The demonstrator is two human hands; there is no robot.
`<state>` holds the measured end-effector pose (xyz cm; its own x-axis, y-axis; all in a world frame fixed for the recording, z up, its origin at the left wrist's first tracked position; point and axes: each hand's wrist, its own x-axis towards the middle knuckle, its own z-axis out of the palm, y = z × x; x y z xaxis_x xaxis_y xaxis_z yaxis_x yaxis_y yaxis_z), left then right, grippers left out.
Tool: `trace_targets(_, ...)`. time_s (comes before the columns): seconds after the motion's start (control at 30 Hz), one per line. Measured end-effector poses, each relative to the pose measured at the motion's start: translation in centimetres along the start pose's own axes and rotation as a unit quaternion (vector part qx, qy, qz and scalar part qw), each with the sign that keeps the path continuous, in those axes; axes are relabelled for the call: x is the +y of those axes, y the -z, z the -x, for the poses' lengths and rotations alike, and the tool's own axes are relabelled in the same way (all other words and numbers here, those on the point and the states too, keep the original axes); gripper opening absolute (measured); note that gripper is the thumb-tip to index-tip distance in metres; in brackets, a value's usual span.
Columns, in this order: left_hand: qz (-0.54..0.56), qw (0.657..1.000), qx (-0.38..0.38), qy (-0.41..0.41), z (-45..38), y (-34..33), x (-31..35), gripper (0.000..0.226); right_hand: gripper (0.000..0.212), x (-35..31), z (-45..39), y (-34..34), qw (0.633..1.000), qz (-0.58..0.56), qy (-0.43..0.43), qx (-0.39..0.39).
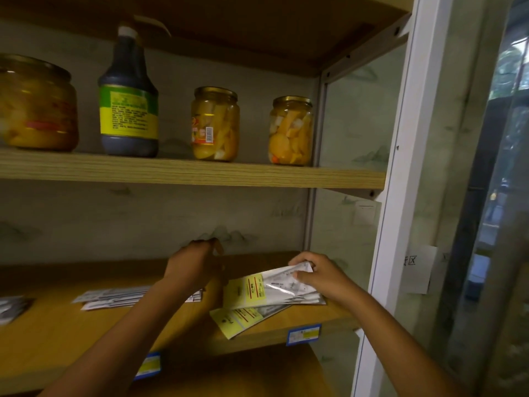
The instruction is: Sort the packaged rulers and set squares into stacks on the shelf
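**Sorting partly done, right-hand pile still loose**

Head view: on the wooden shelf (86,333), a flat row of long ruler packets (114,296) already lies at centre-left, which I judge sorted. At the right, glossy yellow-labelled packets (252,293) lie fanned and askew, one overhanging the near edge, so work remains. The right hand (317,276) pinches the crinkly clear top packet. The left hand (197,265) hovers above the shelf, fingers loosely curled, holding nothing.
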<state>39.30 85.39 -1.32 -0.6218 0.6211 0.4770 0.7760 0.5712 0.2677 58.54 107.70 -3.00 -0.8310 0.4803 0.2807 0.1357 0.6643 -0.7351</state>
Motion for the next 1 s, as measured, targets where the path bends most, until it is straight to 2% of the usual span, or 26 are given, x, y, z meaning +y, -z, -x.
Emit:
trace_targets(0.27,0.038,0.999,-0.017,0.013,0.6,0.5,-1.0,0.04,0.016,-0.5,-0.1,0.0,0.987,0.154,0.016,-0.044)
trace_targets(0.47,0.048,0.998,-0.032,0.01,1.1,1.3,-2.3,0.039,0.017,-1.4,0.1,0.0,0.982,0.175,0.002,-0.065)
trace_targets(0.67,0.061,0.998,-0.033,-0.007,2.4,3.3,-4.5,0.035,0.033,-3.8,0.7,-0.4,0.982,0.189,0.0,0.001)
trace_targets(1.0,-0.018,0.998,-0.049,0.019,8.6,9.8,-12.5,0.049,0.036,-13.8,2.1,-9.7,0.97,0.239,0.04,-0.036)
